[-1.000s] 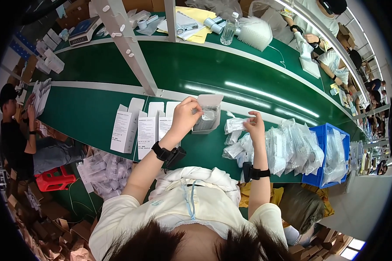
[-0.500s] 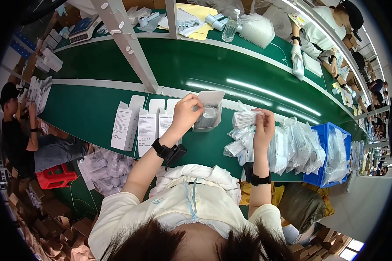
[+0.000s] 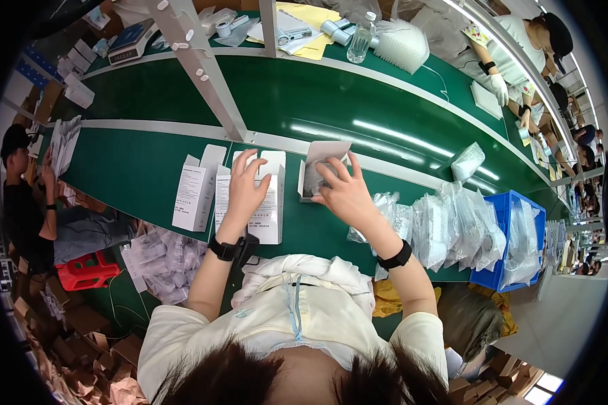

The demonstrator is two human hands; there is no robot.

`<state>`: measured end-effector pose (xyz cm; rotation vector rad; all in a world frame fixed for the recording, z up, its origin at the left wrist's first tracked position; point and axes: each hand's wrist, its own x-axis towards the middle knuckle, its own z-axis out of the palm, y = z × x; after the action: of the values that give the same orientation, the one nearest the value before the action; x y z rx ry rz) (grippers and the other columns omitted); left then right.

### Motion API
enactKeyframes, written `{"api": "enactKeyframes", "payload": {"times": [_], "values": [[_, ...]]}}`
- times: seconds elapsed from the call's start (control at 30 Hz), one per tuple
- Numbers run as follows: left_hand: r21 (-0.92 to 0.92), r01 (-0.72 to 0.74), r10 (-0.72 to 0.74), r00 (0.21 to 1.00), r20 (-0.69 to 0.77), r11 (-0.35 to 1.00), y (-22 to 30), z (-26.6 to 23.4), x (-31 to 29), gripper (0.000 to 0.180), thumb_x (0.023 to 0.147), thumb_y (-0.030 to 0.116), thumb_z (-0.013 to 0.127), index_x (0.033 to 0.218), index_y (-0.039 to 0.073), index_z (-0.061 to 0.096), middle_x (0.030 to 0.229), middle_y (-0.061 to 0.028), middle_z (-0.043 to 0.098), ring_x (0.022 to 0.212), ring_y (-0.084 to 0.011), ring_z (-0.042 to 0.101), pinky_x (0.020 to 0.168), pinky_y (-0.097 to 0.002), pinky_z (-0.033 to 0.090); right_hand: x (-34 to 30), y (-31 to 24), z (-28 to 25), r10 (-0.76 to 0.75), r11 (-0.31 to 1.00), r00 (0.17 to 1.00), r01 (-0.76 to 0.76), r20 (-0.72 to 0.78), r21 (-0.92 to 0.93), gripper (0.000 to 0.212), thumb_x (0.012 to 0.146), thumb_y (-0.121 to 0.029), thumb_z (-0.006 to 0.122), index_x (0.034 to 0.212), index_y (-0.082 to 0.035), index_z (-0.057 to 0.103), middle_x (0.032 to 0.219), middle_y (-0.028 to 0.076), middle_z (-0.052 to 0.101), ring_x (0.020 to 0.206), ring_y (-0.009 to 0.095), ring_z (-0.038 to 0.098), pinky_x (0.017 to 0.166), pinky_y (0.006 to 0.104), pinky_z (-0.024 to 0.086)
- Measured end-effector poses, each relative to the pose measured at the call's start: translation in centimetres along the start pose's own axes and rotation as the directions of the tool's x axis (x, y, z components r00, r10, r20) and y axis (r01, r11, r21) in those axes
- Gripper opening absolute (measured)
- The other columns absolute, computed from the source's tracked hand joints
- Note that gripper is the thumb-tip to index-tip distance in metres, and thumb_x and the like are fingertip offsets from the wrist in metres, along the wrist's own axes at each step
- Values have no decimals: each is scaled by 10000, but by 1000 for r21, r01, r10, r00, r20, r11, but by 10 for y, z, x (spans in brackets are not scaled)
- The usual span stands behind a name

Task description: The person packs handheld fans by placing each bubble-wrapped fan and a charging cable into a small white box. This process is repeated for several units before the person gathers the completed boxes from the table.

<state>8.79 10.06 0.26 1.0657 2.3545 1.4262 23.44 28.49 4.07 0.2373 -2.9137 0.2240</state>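
Note:
An open white box (image 3: 306, 181) with its flap raised stands upright at the middle of the bench, something grey or clear partly visible inside. My right hand (image 3: 348, 196) is over this box, fingers spread, with some fingertips reaching into its opening. What they touch inside is partly hidden. My left hand (image 3: 248, 192) hovers in front of the row of open white boxes (image 3: 269, 219), fingers apart, holding nothing. Another open white box (image 3: 191, 199) stands further left. To the right of my right hand lies a pile of clear plastic bags (image 3: 431, 226) with white contents.
A blue crate (image 3: 498, 202) holding bags stands at the right. A bubble-wrapped packet (image 3: 467, 162) is beyond the bag pile. A metal post (image 3: 206, 74) rises behind the boxes. Packets (image 3: 165, 263) are heaped lower left. Co-workers sit at left and far right.
My left hand has left the open box and moved left. My right hand has come from the bag pile to that box, without the packet it held. A bubble-wrapped packet has appeared beyond the pile.

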Motion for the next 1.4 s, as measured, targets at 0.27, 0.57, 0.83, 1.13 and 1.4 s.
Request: {"api": "enactKeyframes", "payload": {"times": [0.27,0.57,0.83,1.13,1.4], "values": [[679,-72,-130,961,242,730,-16,16,-45,650,660,145,713,1222,8,416,1324,-191,285,1264,-358,214,1018,-422,223,-29,14,62,439,714,842,-114,-315,691,803,614,-232,762,1282,-130,327,1288,139,323,1180,311,330,1018,498,238],[137,93,-86,995,-56,986,-30,44,-29,883,593,2,728,1331,38,245,1291,-187,322,1237,-344,273,1009,-399,266,23,94,67,702,239,701,-398,126,886,997,525,-9,774,1339,-86,204,1258,116,293,1116,262,408,834,356,491],[-549,586,-547,797,257,595,-44,51,-19,942,599,-53,692,1356,112,155,1249,-137,373,1123,-286,433,912,-390,399,35,203,108,817,472,529,-385,-230,793,1004,502,-92,793,1324,-66,216,1234,170,331,1097,327,413,862,388,439],[-216,282,-236,947,216,935,-7,26,-11,929,564,38,751,1313,145,213,1297,-160,313,1147,-280,415,928,-383,382,-78,307,49,961,-41,4,-987,-277,-156,593,774,-310,580,1276,-109,337,1105,300,435,1020,461,410,785,565,413],[-287,-62,166,921,353,956,27,51,26,819,547,84,771,1223,153,314,1307,-188,289,1206,-336,334,960,-426,324,-191,379,97,973,-228,-220,-896,64,381,907,693,-200,625,1382,-147,37,1299,259,307,1079,377,448,879,496,399]]}}
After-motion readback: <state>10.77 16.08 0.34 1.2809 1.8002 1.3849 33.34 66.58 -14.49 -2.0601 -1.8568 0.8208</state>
